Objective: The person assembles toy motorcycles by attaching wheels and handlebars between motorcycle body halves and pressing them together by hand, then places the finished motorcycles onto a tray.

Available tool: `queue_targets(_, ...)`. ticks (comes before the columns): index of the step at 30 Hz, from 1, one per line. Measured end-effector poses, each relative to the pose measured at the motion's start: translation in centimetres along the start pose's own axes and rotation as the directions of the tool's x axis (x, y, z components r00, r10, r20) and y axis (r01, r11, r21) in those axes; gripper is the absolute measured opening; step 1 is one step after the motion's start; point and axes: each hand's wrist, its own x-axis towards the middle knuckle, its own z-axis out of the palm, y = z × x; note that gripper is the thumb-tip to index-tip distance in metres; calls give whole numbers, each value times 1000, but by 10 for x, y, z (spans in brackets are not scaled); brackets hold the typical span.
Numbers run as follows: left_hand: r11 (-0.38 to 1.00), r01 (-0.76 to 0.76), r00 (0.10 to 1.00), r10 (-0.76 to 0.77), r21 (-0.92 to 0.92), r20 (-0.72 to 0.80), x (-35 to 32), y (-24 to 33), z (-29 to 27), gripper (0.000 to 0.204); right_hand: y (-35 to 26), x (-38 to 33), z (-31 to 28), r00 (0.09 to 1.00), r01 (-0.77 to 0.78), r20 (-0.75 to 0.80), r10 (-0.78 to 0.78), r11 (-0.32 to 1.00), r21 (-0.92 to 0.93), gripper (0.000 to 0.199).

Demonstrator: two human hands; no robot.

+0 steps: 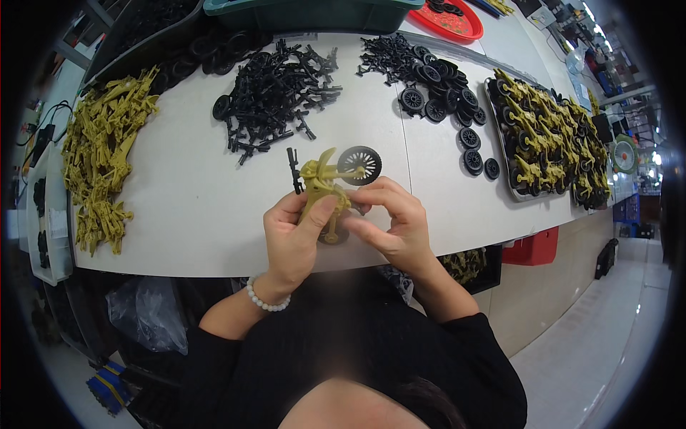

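A yellow toy motorcycle (321, 174) with a black spoked front wheel (359, 165) and black handlebar (294, 170) is held above the near edge of the table. My left hand (294, 232), a beaded bracelet at its wrist, grips the body, thumb on top. At the motorcycle's right side, the thumb and fingers of my right hand (394, 218) close in a pinch against it. Something small and dark shows at those fingertips, too hidden to name. A second wheel is partly visible, blurred, below the body.
Yellow motorcycle bodies (103, 154) lie heaped at left. Black handlebar parts (268, 96) are piled mid-table, with small black parts (386, 58) and loose wheels (446, 89) right of them. A metal tray (516, 194) of assembled motorcycles stands far right; a green bin (307, 16) sits behind.
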Motion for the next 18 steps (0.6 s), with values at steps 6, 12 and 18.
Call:
queue_targets(6, 946, -270, 963, 265, 178, 54, -6, -3, 5, 20, 6, -7, 17, 990, 25, -140, 9, 970, 243, 13)
queue_targets(12, 891, -383, 924, 370, 245, 102, -10, -7, 2, 20, -2, -12, 32, 976, 24, -204, 75, 896, 443, 12)
queue_targets(18, 974, 44, 987, -7, -223, 163, 2, -1, -7, 23, -7, 3, 9, 993, 104, -60, -99, 990, 91, 24)
